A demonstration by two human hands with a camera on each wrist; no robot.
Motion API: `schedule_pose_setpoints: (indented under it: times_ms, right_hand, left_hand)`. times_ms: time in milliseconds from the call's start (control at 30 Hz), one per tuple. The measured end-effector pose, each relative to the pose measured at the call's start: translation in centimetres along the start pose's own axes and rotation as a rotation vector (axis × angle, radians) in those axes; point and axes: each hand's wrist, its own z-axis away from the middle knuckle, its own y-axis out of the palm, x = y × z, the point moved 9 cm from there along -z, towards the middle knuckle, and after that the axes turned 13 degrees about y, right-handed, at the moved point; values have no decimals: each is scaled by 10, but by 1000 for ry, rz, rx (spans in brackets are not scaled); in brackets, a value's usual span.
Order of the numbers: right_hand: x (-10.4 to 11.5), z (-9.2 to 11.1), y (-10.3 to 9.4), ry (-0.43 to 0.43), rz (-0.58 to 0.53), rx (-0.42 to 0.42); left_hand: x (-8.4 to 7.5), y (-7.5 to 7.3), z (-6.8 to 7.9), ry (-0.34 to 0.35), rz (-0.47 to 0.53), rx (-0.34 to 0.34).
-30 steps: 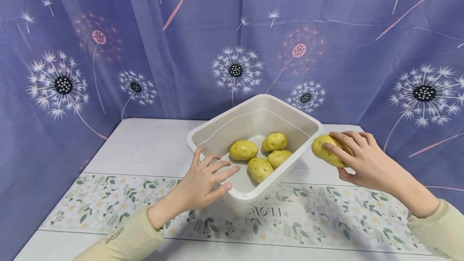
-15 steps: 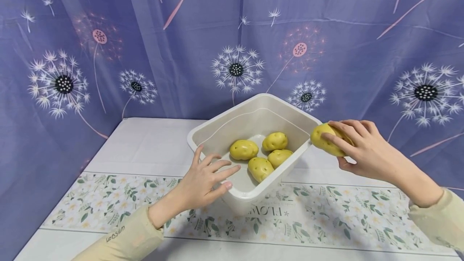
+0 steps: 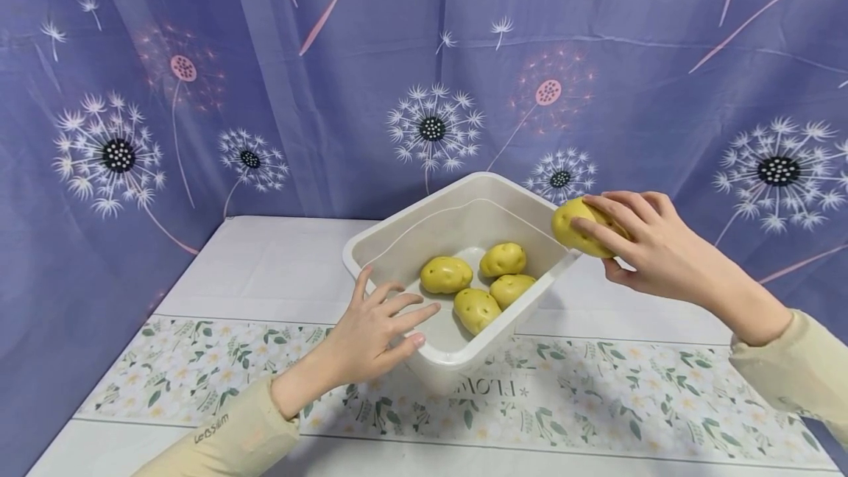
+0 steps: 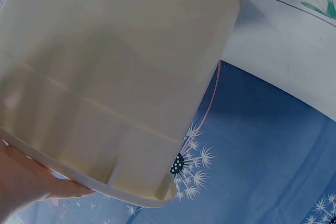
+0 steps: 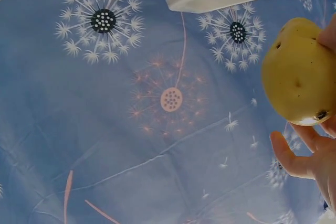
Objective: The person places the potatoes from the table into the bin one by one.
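Observation:
My right hand (image 3: 652, 249) grips a yellow potato (image 3: 583, 228) at the right rim of a white plastic bin (image 3: 457, 356). In the right wrist view the same potato (image 5: 298, 74) shows dark eyes on its skin, with fingers wrapped about it. On the bin's front-left rim rests my left hand (image 3: 374, 333), its fingers spread over the opening. Several potatoes lie on the bin floor, among them one at the left (image 3: 447, 274) and one nearest the front (image 3: 477, 311). The left wrist view is mostly filled by the bin's outer wall (image 4: 115, 77).
The bin stands angled on a table with a white cloth (image 3: 278, 263) that carries a floral band (image 3: 218, 366). A purple curtain (image 3: 331, 94) printed with dandelions hangs behind and at both sides.
My right hand has risen and moved slightly left with the potato, from beside the bin's right rim to overlapping it in the head view. The left hand and the bin have stayed in place.

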Motion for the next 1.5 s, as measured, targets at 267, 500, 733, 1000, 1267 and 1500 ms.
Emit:
schedule_pose_setpoints:
  times_ms: [267, 500, 733, 1000, 1267, 1500]
  right_hand:
    - [0, -11, 5, -22, -6, 16]
    - [-3, -20, 13, -32, -7, 25]
    - [-8, -29, 27, -14, -36, 87]
    - [-12, -41, 46, 0, -24, 153]
    - [-13, -50, 56, 7, -15, 174]
    - [-14, -58, 65, 16, -16, 202]
  left_hand:
    - [0, 1, 0, -5, 6, 20]
    - [0, 0, 0, -4, -9, 10]
    - [1, 0, 1, -6, 6, 0]
    - [0, 0, 0, -6, -12, 15]
    - [-1, -1, 0, 2, -4, 6]
    - [0, 0, 1, -3, -5, 9]
